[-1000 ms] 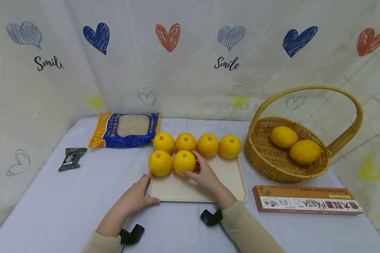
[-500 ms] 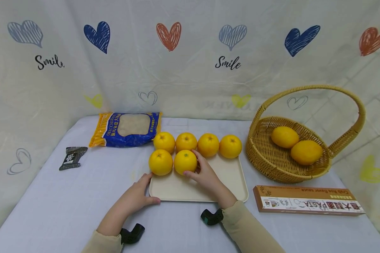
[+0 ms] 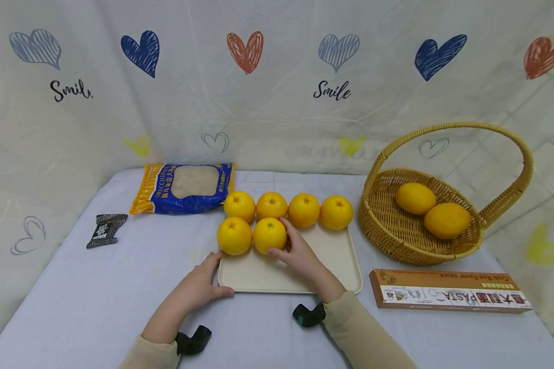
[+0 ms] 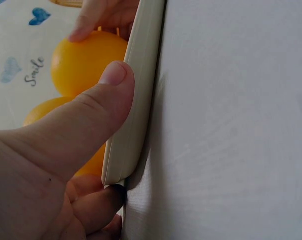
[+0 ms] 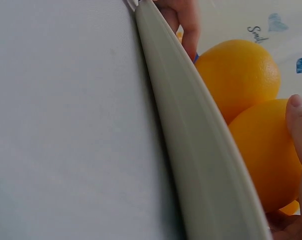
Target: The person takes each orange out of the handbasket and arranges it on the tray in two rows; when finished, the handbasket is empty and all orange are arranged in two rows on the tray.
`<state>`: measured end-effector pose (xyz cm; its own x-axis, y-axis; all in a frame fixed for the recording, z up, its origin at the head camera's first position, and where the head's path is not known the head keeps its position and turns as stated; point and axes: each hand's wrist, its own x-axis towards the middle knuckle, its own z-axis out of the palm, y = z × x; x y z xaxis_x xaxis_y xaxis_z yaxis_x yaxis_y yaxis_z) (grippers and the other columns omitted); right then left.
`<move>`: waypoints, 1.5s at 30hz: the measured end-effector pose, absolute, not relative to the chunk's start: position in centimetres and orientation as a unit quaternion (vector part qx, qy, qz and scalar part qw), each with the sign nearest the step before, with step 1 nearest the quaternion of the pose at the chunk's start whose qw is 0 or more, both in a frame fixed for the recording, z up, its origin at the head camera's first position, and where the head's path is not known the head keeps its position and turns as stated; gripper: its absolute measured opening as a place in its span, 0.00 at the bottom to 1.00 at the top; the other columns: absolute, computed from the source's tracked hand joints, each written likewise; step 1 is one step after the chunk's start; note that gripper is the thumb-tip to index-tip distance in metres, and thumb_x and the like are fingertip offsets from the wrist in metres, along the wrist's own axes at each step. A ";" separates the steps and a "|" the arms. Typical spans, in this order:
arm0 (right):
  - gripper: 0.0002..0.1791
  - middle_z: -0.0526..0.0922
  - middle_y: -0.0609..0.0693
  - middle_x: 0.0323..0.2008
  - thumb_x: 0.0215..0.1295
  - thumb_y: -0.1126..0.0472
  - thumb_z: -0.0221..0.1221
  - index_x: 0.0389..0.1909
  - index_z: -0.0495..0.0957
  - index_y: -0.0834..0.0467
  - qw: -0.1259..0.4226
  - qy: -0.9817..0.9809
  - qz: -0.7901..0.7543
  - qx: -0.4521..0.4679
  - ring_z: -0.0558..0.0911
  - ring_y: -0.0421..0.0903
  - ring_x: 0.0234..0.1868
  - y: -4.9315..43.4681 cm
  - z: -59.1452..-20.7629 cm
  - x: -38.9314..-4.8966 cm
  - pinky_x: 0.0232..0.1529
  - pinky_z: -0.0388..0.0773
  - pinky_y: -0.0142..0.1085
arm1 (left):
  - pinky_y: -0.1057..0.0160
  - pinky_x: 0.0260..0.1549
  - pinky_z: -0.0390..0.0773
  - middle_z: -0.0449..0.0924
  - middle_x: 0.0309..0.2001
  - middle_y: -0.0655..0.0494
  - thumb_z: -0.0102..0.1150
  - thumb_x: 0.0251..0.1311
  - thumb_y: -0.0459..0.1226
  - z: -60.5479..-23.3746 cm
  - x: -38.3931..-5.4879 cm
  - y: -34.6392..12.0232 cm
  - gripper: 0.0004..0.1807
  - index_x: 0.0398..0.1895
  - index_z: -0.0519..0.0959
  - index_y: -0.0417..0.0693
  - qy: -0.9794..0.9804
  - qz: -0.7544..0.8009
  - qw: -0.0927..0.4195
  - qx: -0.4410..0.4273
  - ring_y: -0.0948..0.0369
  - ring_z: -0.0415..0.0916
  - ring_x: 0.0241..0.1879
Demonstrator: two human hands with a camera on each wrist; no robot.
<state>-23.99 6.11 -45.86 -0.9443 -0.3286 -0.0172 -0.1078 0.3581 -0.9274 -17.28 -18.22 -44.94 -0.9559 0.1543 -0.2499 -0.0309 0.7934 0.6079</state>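
Observation:
A cream tray (image 3: pixel 281 277) bears several oranges: a back row of several and a front row of two. My right hand (image 3: pixel 300 254) holds the right-hand orange (image 3: pixel 270 236) of the front row, thumb on its near side and fingers round its right. Beside it sits the other front orange (image 3: pixel 234 236). At the tray's front left corner is my left hand (image 3: pixel 206 287). In the left wrist view its thumb (image 4: pixel 111 95) lies against the tray's front wall (image 4: pixel 136 100), while the fingers curl at the corner.
At the back left lies a blue and yellow pasta bag (image 3: pixel 189 205), near a small black packet (image 3: pixel 105 231). To the right stands a wicker basket (image 3: pixel 388 241) with two yellow fruits (image 3: pixel 447 221). In front of it lies a pasta box (image 3: pixel 450 291).

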 end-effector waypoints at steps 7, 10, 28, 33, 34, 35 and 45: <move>0.48 0.54 0.51 0.68 0.52 0.50 0.64 0.70 0.48 0.48 0.094 0.821 -0.547 -0.130 0.62 0.48 0.66 6.2 -46.0 -24.0 0.66 0.60 0.43 | 0.39 0.63 0.51 0.51 0.69 0.38 0.70 0.35 0.55 -44.9 -17.2 -18.1 0.57 0.69 0.52 0.46 0.936 0.319 0.144 0.034 0.40 0.49 0.67; 0.47 0.54 0.51 0.68 0.52 0.51 0.65 0.70 0.48 0.48 0.094 0.822 -0.547 -0.126 0.62 0.48 0.66 6.2 -45.9 -23.8 0.66 0.60 0.44 | 0.38 0.63 0.51 0.51 0.68 0.38 0.70 0.35 0.55 -44.9 -17.1 -18.1 0.57 0.69 0.52 0.46 0.936 0.320 0.144 0.035 0.40 0.49 0.67; 0.47 0.56 0.50 0.67 0.52 0.50 0.64 0.69 0.48 0.47 0.093 0.825 -0.545 -0.118 0.63 0.49 0.64 6.4 -45.6 -23.4 0.65 0.61 0.46 | 0.40 0.62 0.55 0.51 0.68 0.37 0.70 0.35 0.55 -44.9 -16.9 -18.1 0.57 0.69 0.52 0.47 0.933 0.326 0.148 0.036 0.40 0.50 0.66; 0.48 0.59 0.52 0.66 0.51 0.51 0.65 0.69 0.49 0.52 0.077 0.833 -0.531 -0.137 0.64 0.51 0.65 7.1 -44.5 -23.4 0.63 0.64 0.46 | 0.40 0.62 0.55 0.50 0.69 0.38 0.70 0.35 0.56 -45.0 -17.0 -18.2 0.58 0.70 0.52 0.47 0.933 0.326 0.152 0.028 0.41 0.49 0.67; 0.48 0.59 0.53 0.66 0.51 0.52 0.65 0.69 0.48 0.53 0.071 0.833 -0.529 -0.142 0.64 0.51 0.65 7.4 -44.1 -23.3 0.63 0.64 0.47 | 0.40 0.62 0.55 0.50 0.69 0.38 0.69 0.34 0.56 -45.0 -17.1 -18.2 0.58 0.70 0.52 0.47 0.933 0.324 0.152 0.029 0.40 0.49 0.67; 0.48 0.59 0.55 0.66 0.51 0.53 0.65 0.69 0.48 0.54 0.065 0.833 -0.529 -0.146 0.63 0.52 0.65 7.8 -43.7 -23.3 0.63 0.63 0.48 | 0.40 0.62 0.55 0.50 0.69 0.38 0.69 0.34 0.56 -44.9 -17.1 -18.2 0.58 0.70 0.52 0.47 0.934 0.324 0.151 0.029 0.40 0.49 0.67; 0.49 0.53 0.65 0.67 0.54 0.64 0.63 0.70 0.41 0.62 -0.047 0.847 -0.504 -0.162 0.59 0.61 0.66 14.8 -37.7 -22.7 0.63 0.59 0.54 | 0.39 0.61 0.55 0.50 0.68 0.36 0.70 0.36 0.54 -44.7 -17.1 -18.2 0.57 0.69 0.52 0.46 0.934 0.322 0.152 0.034 0.40 0.49 0.67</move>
<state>-22.71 14.84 -37.73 -0.9434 -0.2260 0.2428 -0.3212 0.4391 -0.8391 -17.13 -18.21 -44.72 -0.9515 0.1609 -0.2621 -0.0350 0.7900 0.6121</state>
